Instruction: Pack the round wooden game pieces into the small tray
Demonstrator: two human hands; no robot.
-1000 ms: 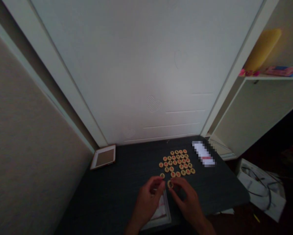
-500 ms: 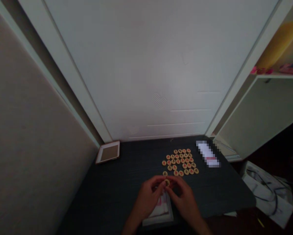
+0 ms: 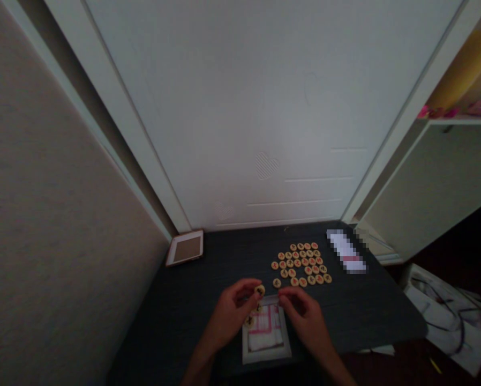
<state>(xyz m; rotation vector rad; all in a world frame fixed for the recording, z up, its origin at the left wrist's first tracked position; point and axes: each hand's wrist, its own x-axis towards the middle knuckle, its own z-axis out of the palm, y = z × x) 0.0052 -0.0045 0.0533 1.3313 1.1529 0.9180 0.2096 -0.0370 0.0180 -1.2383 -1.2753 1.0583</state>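
My left hand [image 3: 238,308] pinches a round wooden piece [image 3: 259,290] with a dark character, above the upper left of a shallow white tray [image 3: 286,351]. Two more round pieces lie at the tray's left side, one of them [image 3: 249,320] beside my left wrist. At the tray's upper right corner is my right hand [image 3: 302,311], its thumb and forefinger closed together; whether anything is between them is too small to tell. Beyond both hands, several round pieces [image 3: 297,263] with red or dark characters lie in loose rows on the dark table.
A brown-edged lid or tray [image 3: 185,249] rests at the table's back left. At the back right lies a blurred white item [image 3: 347,252]. The dark table [image 3: 176,300] meets a white panel behind. A white box with cables [image 3: 451,316] stands right of the table.
My hands have moved apart, the left one carrying the round piece leftward. More of the white tray and two pieces at its left side now show. The view has shifted slightly.
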